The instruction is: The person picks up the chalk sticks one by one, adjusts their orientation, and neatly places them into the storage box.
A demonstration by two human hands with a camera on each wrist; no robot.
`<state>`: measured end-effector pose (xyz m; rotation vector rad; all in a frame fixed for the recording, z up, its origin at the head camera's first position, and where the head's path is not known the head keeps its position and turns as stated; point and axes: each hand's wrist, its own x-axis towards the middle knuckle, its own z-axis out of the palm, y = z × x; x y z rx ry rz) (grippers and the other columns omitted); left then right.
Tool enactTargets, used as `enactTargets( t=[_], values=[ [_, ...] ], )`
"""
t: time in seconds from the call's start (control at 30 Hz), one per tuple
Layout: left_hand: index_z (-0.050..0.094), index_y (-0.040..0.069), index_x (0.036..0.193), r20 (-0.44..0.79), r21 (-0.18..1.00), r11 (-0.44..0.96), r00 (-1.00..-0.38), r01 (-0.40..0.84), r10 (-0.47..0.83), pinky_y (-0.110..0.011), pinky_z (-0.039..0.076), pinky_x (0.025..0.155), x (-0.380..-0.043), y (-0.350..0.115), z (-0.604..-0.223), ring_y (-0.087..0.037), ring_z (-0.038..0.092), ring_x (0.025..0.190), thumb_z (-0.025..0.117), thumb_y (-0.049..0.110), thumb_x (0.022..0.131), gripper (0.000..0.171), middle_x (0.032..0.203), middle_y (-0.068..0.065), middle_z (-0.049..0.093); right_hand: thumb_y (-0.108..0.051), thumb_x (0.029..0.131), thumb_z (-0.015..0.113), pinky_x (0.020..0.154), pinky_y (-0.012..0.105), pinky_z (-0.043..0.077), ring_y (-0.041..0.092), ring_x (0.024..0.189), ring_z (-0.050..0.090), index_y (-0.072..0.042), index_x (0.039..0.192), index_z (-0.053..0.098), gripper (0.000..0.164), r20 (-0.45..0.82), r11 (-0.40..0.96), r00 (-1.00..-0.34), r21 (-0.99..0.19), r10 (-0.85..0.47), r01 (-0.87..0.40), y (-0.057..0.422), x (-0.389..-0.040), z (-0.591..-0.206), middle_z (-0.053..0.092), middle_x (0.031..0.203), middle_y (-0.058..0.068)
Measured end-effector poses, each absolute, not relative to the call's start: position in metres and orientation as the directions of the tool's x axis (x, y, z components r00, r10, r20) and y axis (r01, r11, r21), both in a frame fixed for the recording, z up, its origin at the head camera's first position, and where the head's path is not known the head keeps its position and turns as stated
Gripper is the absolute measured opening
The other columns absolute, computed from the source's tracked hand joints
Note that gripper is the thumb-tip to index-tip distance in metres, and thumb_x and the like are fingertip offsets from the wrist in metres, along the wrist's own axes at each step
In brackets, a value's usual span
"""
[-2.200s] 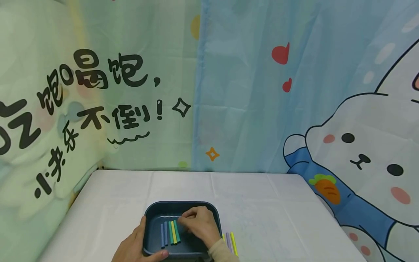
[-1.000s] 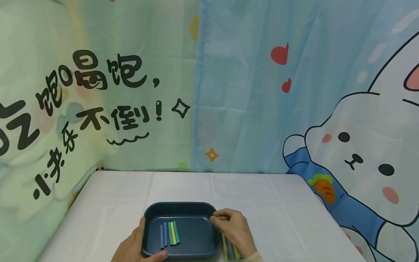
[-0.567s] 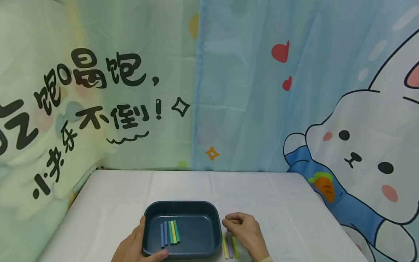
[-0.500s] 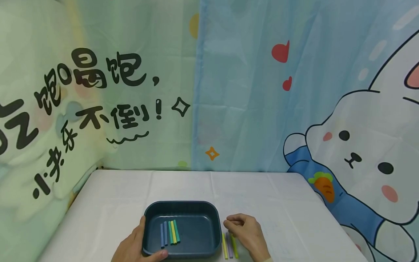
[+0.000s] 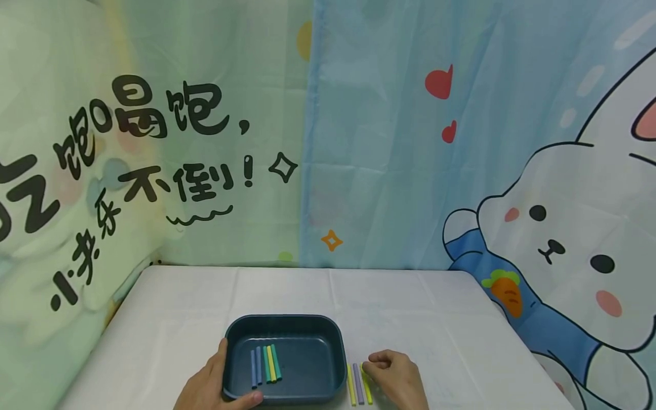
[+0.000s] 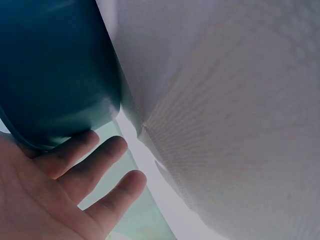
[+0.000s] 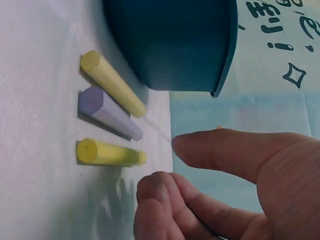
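Yellow stick (image 7: pixel 107 152) nr R fingers (image 7: pixel 155 205), L fingers (image 6: pixel 95 165) holding tray (image 5: pixel 310 370)

Tray (image 5: pixel 310 370) is showing plain dark blue. Inner sticks (image 5: pixel 271 364) are reading two blue, two green, one yellow; outer sticks (image 7: pixel 109 112) are reading two yellow, one lilac. Table (image 5: pixel 441 330) is showing white. Green-and-blue backdrop (image 5: pixel 374 171) is bearing black lettering (image 5: pixel 193 183), red hearts (image 5: pixel 438 84), a white rabbit (image 5: pixel 566 199).

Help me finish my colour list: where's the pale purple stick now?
In the head view, the pale purple stick lies on the white cloth right of the dark blue tray, between two yellow sticks, near the right hand.
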<state>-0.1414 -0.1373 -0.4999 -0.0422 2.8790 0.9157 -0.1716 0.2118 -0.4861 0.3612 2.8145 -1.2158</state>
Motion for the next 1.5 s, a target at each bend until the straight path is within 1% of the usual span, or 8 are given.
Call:
enactTargets(
  t=[0.2, 0.33, 0.53, 0.77, 1.07, 1.2, 1.3, 1.5],
  values=[
    [0.019, -0.007, 0.158, -0.123, 0.576, 0.815, -0.992, -0.065, 0.009, -0.059, 0.051, 0.093, -0.142, -0.138, -0.500, -0.033, 0.059, 0.110, 0.067, 0.086, 0.067, 0.139, 0.141, -0.026, 0.051, -0.021, 0.084, 0.079, 0.067, 0.036, 0.054, 0.015, 0.071, 0.063, -0.002, 0.090, 0.074, 0.020, -0.176, 0.680, -0.968, -0.688, 0.180, 0.252, 0.209, -0.171, -0.491, 0.070, 0.076, -0.001],
    [0.018, -0.007, 0.158, -0.122, 0.574, 0.817, -0.993, -0.063, 0.009, -0.059, 0.051, 0.093, -0.142, -0.137, -0.500, -0.033, 0.060, 0.111, 0.067, 0.087, 0.067, 0.140, 0.141, -0.026, 0.051, -0.017, 0.082, 0.079, 0.063, 0.033, 0.053, 0.013, 0.068, 0.062, -0.001, 0.087, 0.073, 0.018, -0.171, 0.691, -0.969, -0.680, 0.179, 0.248, 0.206, -0.171, -0.494, 0.068, 0.072, -0.002],
    [0.018, -0.008, 0.158, -0.130, 0.567, 0.821, -0.991, -0.068, 0.008, -0.059, 0.050, 0.094, -0.144, -0.138, -0.501, -0.034, 0.059, 0.112, 0.066, 0.087, 0.067, 0.140, 0.142, -0.027, 0.050, -0.013, 0.080, 0.078, 0.064, 0.033, 0.051, 0.013, 0.066, 0.059, -0.003, 0.084, 0.072, 0.012, -0.140, 0.722, -0.975, -0.655, 0.173, 0.222, 0.204, -0.171, -0.496, 0.065, 0.070, -0.002],
    [0.019, -0.008, 0.158, -0.128, 0.569, 0.820, -0.992, -0.066, 0.009, -0.060, 0.050, 0.094, -0.144, -0.138, -0.501, -0.035, 0.059, 0.113, 0.066, 0.087, 0.068, 0.139, 0.141, -0.027, 0.051, -0.013, 0.081, 0.078, 0.066, 0.036, 0.050, 0.015, 0.068, 0.056, -0.003, 0.081, 0.071, 0.013, -0.099, 0.760, -0.980, -0.620, 0.171, 0.195, 0.202, -0.172, -0.496, 0.062, 0.069, -0.002],
    [0.018, -0.007, 0.158, -0.138, 0.569, 0.819, -0.990, -0.076, 0.003, -0.060, 0.050, 0.094, -0.144, -0.138, -0.503, -0.034, 0.059, 0.110, 0.067, 0.087, 0.066, 0.140, 0.141, -0.027, 0.051, -0.016, 0.082, 0.078, 0.068, 0.036, 0.052, 0.014, 0.068, 0.059, -0.004, 0.083, 0.073, 0.014, -0.126, 0.740, -0.977, -0.638, 0.173, 0.213, 0.205, -0.174, -0.499, 0.065, 0.070, -0.003],
    [0.018, -0.007, 0.158, -0.143, 0.569, 0.819, -0.990, -0.080, 0.003, -0.061, 0.050, 0.093, -0.145, -0.138, -0.503, -0.034, 0.060, 0.110, 0.067, 0.087, 0.067, 0.140, 0.141, -0.027, 0.051, -0.016, 0.082, 0.078, 0.069, 0.038, 0.054, 0.014, 0.068, 0.061, -0.003, 0.084, 0.073, 0.014, -0.165, 0.711, -0.967, -0.656, 0.195, 0.256, 0.206, -0.175, -0.500, 0.067, 0.072, -0.002],
    [0.018, -0.007, 0.158, -0.128, 0.577, 0.814, -0.992, -0.069, 0.007, -0.060, 0.051, 0.093, -0.143, -0.138, -0.503, -0.032, 0.060, 0.109, 0.067, 0.087, 0.067, 0.140, 0.140, -0.026, 0.052, -0.016, 0.081, 0.078, 0.068, 0.037, 0.054, 0.015, 0.069, 0.062, -0.003, 0.085, 0.074, 0.015, -0.182, 0.686, -0.959, -0.671, 0.215, 0.281, 0.207, -0.177, -0.501, 0.067, 0.073, -0.001],
    [0.018, -0.007, 0.158, -0.116, 0.588, 0.806, -0.993, -0.059, 0.012, -0.058, 0.050, 0.095, -0.141, -0.139, -0.502, -0.031, 0.059, 0.110, 0.067, 0.086, 0.067, 0.139, 0.141, -0.025, 0.052, -0.018, 0.081, 0.078, 0.066, 0.035, 0.053, 0.015, 0.069, 0.061, -0.002, 0.088, 0.074, 0.018, -0.182, 0.658, -0.957, -0.696, 0.227, 0.288, 0.209, -0.178, -0.502, 0.068, 0.074, 0.000]
  ],
)
